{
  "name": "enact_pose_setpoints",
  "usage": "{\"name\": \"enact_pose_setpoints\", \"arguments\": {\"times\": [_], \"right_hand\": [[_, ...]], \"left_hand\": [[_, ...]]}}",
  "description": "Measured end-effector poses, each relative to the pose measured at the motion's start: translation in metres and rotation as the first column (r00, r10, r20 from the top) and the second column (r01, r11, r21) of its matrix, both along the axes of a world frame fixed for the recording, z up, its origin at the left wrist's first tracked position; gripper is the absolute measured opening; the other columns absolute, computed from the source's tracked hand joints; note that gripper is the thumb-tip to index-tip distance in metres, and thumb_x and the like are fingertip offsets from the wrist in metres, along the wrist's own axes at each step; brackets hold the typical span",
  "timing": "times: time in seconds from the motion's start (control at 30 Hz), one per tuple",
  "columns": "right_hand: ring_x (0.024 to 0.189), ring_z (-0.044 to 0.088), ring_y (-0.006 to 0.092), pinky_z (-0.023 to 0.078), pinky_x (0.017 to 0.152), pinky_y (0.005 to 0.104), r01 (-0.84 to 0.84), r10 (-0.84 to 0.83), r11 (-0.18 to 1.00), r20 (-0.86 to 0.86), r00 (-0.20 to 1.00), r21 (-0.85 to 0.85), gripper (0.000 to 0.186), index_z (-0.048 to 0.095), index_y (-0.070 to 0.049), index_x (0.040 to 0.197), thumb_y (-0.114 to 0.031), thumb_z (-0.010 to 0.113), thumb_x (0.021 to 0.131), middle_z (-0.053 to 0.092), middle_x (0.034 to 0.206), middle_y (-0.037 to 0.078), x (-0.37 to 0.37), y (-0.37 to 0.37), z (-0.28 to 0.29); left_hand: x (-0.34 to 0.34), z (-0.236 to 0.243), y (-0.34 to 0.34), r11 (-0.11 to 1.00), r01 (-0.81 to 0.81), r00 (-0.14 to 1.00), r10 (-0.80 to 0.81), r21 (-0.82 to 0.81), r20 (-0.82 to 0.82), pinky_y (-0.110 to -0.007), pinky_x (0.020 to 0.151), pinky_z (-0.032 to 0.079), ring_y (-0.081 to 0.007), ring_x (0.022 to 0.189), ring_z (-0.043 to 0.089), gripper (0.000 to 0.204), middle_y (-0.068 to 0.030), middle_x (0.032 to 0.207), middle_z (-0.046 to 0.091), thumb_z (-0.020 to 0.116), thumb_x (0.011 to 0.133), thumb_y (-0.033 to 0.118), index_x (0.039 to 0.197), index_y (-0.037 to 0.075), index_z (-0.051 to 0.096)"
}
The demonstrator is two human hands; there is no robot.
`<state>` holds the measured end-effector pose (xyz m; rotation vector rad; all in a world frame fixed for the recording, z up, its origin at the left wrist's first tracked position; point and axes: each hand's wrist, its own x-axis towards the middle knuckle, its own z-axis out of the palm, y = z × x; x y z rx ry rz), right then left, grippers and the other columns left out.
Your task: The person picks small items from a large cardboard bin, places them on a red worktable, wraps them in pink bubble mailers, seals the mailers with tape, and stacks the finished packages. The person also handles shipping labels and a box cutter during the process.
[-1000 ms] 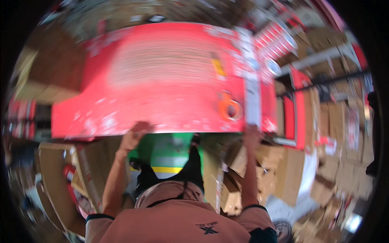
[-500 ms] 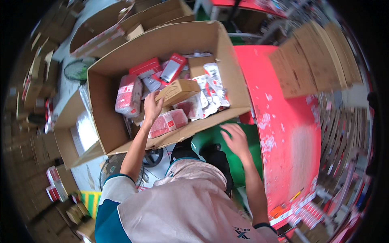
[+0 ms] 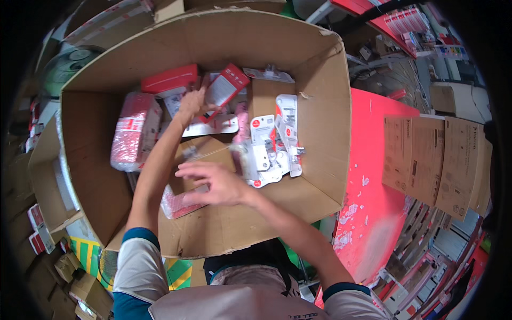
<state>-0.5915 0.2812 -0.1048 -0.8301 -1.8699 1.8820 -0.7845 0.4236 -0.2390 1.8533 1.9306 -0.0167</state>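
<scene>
Both arms reach into a large open cardboard box [image 3: 320,133] of packaged goods. My left hand [image 3: 193,105] is at the near left edge of a red-and-white box [image 3: 226,88]; its fingers look apart, though their tips are partly hidden. Lower down, my right hand [image 3: 216,184] hovers with spread fingers, holding nothing, above a brown carton [image 3: 210,152] and a pink bubble-wrapped pack [image 3: 176,205]. Farther left stands a larger bubble-wrapped pack [image 3: 136,130], and behind it lies a red box [image 3: 169,79]. White blister cards [image 3: 288,122] with metal parts crowd the right side.
A red worktable [image 3: 368,138] adjoins the box on the right, with brown cartons [image 3: 442,154] at its far edge. On the left are a fan [image 3: 72,66] and another opened carton [image 3: 50,176]. Yellow-green floor stripes [image 3: 85,256] show at lower left.
The brown carton near my left hand now lies lower in the box. My left hand has moved to the red-and-white box, and my right hand has come in over the box from the right.
</scene>
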Motion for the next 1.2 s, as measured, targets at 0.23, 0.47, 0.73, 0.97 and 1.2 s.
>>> {"name": "enact_pose_setpoints", "arguments": {"times": [0.23, 0.47, 0.73, 0.97, 1.2], "right_hand": [[0.14, 0.028, 0.053, 0.033, 0.108, 0.0654, 0.314, -0.481, 0.866, 0.822, 0.304, 0.391, 0.113, 0.029, -0.012, 0.153, -0.05, 0.088, 0.064, 0.011, 0.16, 0.028, 0.131, 0.134, -0.108], [0.147, 0.023, 0.0436, 0.035, 0.113, 0.0586, -0.011, -0.264, 0.963, 0.949, 0.174, 0.27, 0.125, 0.026, -0.024, 0.157, -0.055, 0.09, 0.054, 0.001, 0.166, 0.016, 0.148, 0.096, -0.127], [0.131, 0.048, 0.0395, 0.045, 0.105, 0.0516, 0.196, -0.4, 0.916, 0.797, 0.451, 0.349, 0.069, 0.054, -0.01, 0.141, -0.037, 0.076, 0.081, 0.011, 0.165, 0.01, 0.18, 0.074, -0.138], [0.114, 0.062, 0.0384, 0.049, 0.098, 0.0488, 0.372, -0.574, 0.816, 0.702, 0.421, 0.443, 0.038, 0.065, -0.008, 0.128, -0.019, 0.059, 0.093, 0.041, 0.155, 0.008, 0.2, 0.064, -0.156], [0.104, 0.068, 0.0309, 0.052, 0.091, 0.0398, 0.644, -0.798, 0.602, 0.359, 0.483, 0.472, 0.044, 0.059, -0.005, 0.132, -0.011, 0.064, 0.089, 0.07, 0.112, 0.022, 0.206, 0.081, -0.05]], "left_hand": [[0.032, -0.02, -0.019, 0.998, 0.062, 0.955, -0.057, 0.008, -0.29, -0.065, 0.119, 0.008, -0.0471, 0.146, 0.022, 0.129, -0.0172, 0.159, 0.032, 0.073, 0.066, 0.073, 0.158, 0.003, 0.014], [0.052, -0.043, -0.022, 0.988, -0.155, 0.978, 0.155, 0.009, -0.137, -0.058, 0.105, 0.043, -0.0433, 0.135, 0.042, 0.135, -0.0198, 0.151, 0.036, 0.09, 0.062, 0.042, 0.157, 0.002, 0.002], [0.04, -0.049, -0.026, 0.985, -0.163, 0.986, 0.165, 0.054, -0.027, -0.055, 0.096, 0.051, -0.0456, 0.121, 0.055, 0.129, -0.0234, 0.15, 0.037, 0.09, 0.063, 0.025, 0.158, 0.008, 0.004], [0.013, 0.014, -0.051, 0.964, -0.027, 0.986, -0.017, 0.266, 0.163, -0.05, 0.105, 0.041, -0.0463, 0.126, 0.049, 0.11, -0.0256, 0.143, 0.047, 0.082, 0.061, 0.018, 0.156, 0.009, 0.028], [-0.005, 0.146, -0.123, 0.876, -0.178, 0.937, 0.012, 0.449, 0.348, -0.047, 0.114, 0.032, -0.0392, 0.136, 0.041, 0.111, -0.0224, 0.147, 0.043, 0.085, 0.061, 0.021, 0.154, 0.002, 0.028]]}}
